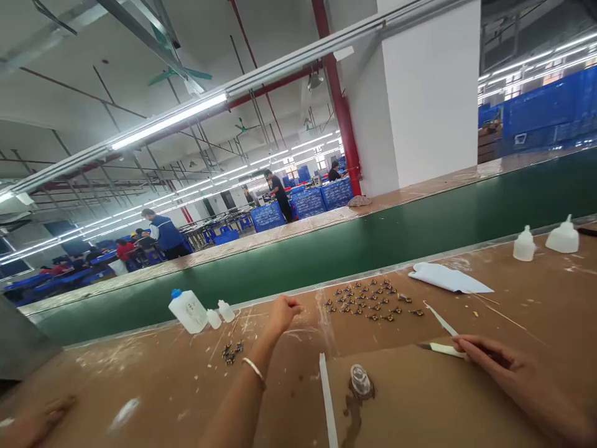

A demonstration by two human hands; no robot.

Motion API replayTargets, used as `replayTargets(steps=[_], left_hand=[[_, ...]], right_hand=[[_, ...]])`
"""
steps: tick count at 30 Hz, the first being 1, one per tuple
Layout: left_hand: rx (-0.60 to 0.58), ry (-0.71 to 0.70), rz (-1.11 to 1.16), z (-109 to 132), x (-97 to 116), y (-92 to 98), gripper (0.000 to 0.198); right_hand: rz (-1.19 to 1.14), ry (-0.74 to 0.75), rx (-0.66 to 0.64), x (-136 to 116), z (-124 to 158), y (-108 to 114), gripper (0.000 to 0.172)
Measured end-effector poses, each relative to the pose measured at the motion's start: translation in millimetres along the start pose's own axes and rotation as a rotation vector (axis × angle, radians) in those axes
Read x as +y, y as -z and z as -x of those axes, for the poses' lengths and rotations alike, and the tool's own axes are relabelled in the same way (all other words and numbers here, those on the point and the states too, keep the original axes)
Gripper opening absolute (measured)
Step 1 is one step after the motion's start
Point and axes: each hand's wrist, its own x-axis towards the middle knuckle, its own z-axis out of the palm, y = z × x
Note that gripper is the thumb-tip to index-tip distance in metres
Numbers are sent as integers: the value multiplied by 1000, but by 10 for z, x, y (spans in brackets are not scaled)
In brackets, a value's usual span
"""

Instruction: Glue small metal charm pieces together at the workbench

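Note:
My left hand (283, 313), with a bangle at the wrist, is raised over the brown worktop with thumb and fingers pinched together. Whatever is in the pinch, if anything, is too small to make out. At the right, my right hand (499, 361) grips a slim white pointed tool (441, 319), its tip angled up and left. Just below that tool, a knife (446, 350) with a pale handle lies by my fingers. Many small dark-and-gold parts (368, 298) are spread out between my hands. A smaller cluster of parts (232, 353) lies left of my left forearm.
A small clear glass cup (360, 381) stands in a wet patch on a brown board. White bottles (189, 311) stand at left, squeeze bottles (525, 244) at right, near a white cloth (448, 277). A green conveyor belt (289, 258) runs behind. Another person's hand (41, 423) is lower left.

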Motion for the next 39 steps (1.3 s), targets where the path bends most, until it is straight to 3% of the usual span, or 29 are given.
replayTargets(steps=[3, 7, 11, 18, 23, 27, 34, 39], left_hand=[[-1, -24, -57, 532, -260, 133, 13], [55, -60, -111, 1204, -524, 25, 13], [101, -159, -158, 1544, -623, -132, 20], [146, -337, -347, 1548, -678, -235, 23], [138, -375, -459, 1541, -632, -285, 25], [133, -289, -506, 1572, -555, -281, 31], [-15, -100, -527, 1648, -352, -236, 23], [-35, -37, -584, 1607, -282, -232, 24]], right_hand=[[-84, -183, -177, 11, 8, 9, 47], [-76, -234, -211, 47, 24, -2, 48], [-42, -256, -201, 17, 49, 3, 51], [-44, -205, -145, -61, 93, 47, 48], [-64, -169, -133, -68, 101, 48, 46], [-56, -125, -162, -7, 78, 24, 48], [45, -79, -161, 10, 75, 15, 52], [90, -31, -180, 95, 50, 9, 53]])
